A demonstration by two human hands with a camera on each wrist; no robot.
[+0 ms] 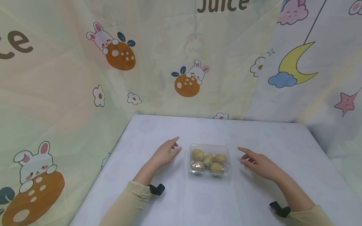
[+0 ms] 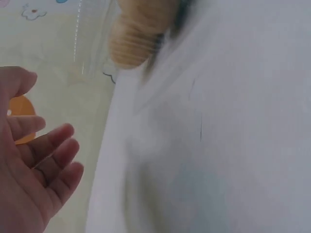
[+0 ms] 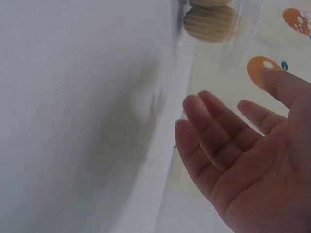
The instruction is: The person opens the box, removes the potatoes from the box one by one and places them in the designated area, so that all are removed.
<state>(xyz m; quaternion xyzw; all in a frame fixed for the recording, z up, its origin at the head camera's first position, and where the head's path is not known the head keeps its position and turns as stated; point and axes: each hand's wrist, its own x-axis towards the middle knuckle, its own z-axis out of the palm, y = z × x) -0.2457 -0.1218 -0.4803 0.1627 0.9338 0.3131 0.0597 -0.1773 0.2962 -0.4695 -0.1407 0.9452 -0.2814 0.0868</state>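
Note:
A clear plastic clamshell box (image 1: 210,160) sits on the white table, its lid down. Inside lie several round, yellowish-brown potatoes (image 1: 217,168), seen through the plastic. To the left of the box my left hand (image 1: 165,153) hovers with relaxed fingers, holding nothing. My right hand (image 1: 260,164) is on the other side, its fingers loosely extended toward the box and apart from it. In the left wrist view the left palm (image 2: 29,160) faces the box, fingers slightly bent. The right wrist view has the right palm (image 3: 262,170) bare, with part of the box near the top.
The white-covered table (image 1: 169,201) reaches back to a printed cloth wall (image 1: 158,84) with rabbits and oranges. Another such cloth (image 1: 65,119) hangs along the left edge. Dark wrist straps or mounts (image 1: 157,189) show at both sleeves.

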